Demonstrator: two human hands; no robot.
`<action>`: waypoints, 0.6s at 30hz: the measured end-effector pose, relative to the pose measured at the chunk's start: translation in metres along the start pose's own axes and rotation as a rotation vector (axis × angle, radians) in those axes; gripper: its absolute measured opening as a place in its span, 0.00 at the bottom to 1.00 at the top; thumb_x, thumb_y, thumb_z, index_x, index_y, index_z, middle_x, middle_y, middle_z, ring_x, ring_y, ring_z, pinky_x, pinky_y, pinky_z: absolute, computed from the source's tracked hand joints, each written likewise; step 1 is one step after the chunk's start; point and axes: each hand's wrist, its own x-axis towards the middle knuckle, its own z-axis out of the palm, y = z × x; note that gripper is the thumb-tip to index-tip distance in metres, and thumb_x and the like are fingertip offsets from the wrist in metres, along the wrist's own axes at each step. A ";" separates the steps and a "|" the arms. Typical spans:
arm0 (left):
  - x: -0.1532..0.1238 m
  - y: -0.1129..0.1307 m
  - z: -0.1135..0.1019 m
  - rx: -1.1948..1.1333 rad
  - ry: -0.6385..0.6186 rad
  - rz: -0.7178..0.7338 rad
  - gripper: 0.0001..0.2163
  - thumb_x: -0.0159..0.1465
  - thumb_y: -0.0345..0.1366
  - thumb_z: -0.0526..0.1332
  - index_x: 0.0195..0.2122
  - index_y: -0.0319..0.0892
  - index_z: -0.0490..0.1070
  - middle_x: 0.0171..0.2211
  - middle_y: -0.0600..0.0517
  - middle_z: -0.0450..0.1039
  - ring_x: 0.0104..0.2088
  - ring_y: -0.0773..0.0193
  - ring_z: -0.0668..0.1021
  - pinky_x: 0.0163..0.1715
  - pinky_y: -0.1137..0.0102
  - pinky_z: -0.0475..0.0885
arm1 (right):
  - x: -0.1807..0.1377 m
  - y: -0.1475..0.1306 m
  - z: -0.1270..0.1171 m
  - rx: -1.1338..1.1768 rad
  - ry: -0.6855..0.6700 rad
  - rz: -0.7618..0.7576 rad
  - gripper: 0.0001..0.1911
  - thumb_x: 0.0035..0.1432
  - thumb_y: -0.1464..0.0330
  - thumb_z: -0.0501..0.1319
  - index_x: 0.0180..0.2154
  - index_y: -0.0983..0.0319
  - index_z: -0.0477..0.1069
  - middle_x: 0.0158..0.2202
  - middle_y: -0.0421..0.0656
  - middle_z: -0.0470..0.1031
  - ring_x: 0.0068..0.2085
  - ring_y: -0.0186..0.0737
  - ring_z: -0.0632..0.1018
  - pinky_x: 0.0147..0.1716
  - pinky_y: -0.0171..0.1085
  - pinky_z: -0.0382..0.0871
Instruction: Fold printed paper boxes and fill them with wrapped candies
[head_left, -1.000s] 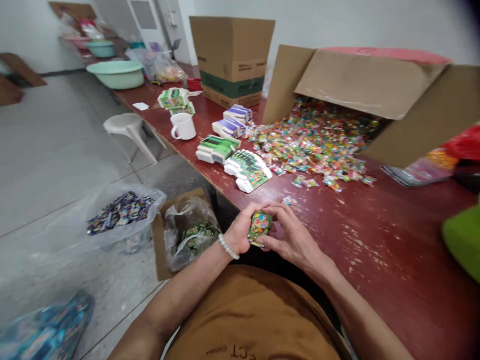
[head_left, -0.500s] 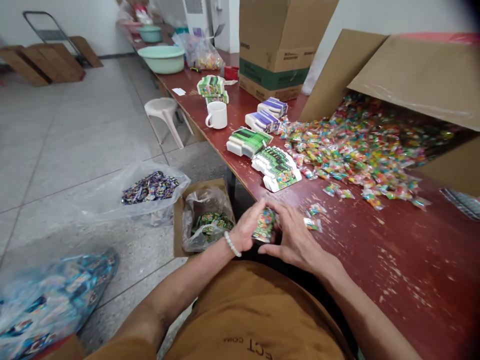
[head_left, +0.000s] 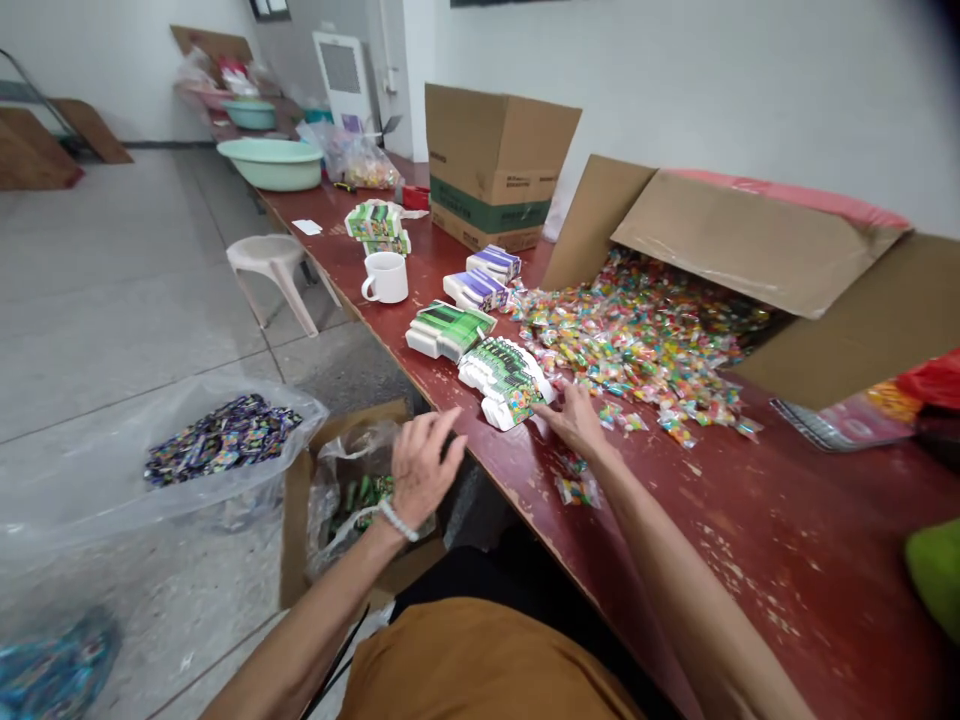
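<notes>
My left hand (head_left: pixel 420 465) hovers with fingers spread over a plastic-lined cardboard box (head_left: pixel 352 500) of green packets on the floor, holding nothing. My right hand (head_left: pixel 576 420) rests on the red table (head_left: pixel 750 520), fingers stretched towards a fanned stack of green and white flat boxes (head_left: pixel 506 383). A small candy packet (head_left: pixel 574 490) lies on the table under my right forearm. A big tipped cardboard box (head_left: pixel 750 250) spills a heap of colourful wrapped candies (head_left: pixel 637 340) just beyond my right hand.
More flat box stacks (head_left: pixel 448 330) and purple ones (head_left: pixel 484 280), a white mug (head_left: pixel 386 277) and an upright carton (head_left: pixel 495 165) stand further along. A clear bag of dark packets (head_left: pixel 217 440), a plastic stool (head_left: pixel 274 265) and basins (head_left: pixel 274 163) lie left.
Both hands held a filled green packet together at my lap; now it is gone from them. The left hand moved over the floor box, the right reached out to the flat box stack.
</notes>
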 end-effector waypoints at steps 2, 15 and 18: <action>0.012 0.019 0.020 0.378 -0.058 0.216 0.21 0.67 0.46 0.53 0.60 0.51 0.65 0.49 0.45 0.69 0.49 0.51 0.68 0.50 0.58 0.60 | 0.003 -0.002 0.010 -0.028 0.004 0.019 0.31 0.45 0.52 0.68 0.47 0.63 0.72 0.45 0.51 0.69 0.47 0.54 0.71 0.46 0.47 0.64; 0.038 0.027 0.060 0.670 -0.140 0.347 0.21 0.67 0.45 0.53 0.60 0.46 0.64 0.42 0.44 0.70 0.44 0.50 0.68 0.41 0.58 0.59 | 0.003 0.013 0.011 0.126 0.131 0.113 0.27 0.46 0.53 0.66 0.43 0.64 0.70 0.38 0.48 0.73 0.40 0.48 0.74 0.39 0.43 0.67; 0.038 0.028 0.062 0.660 -0.127 0.336 0.21 0.67 0.45 0.53 0.59 0.46 0.65 0.42 0.44 0.71 0.44 0.50 0.68 0.42 0.58 0.58 | 0.002 0.013 0.012 0.182 0.141 0.100 0.27 0.46 0.54 0.66 0.44 0.65 0.70 0.37 0.47 0.74 0.38 0.47 0.74 0.39 0.43 0.67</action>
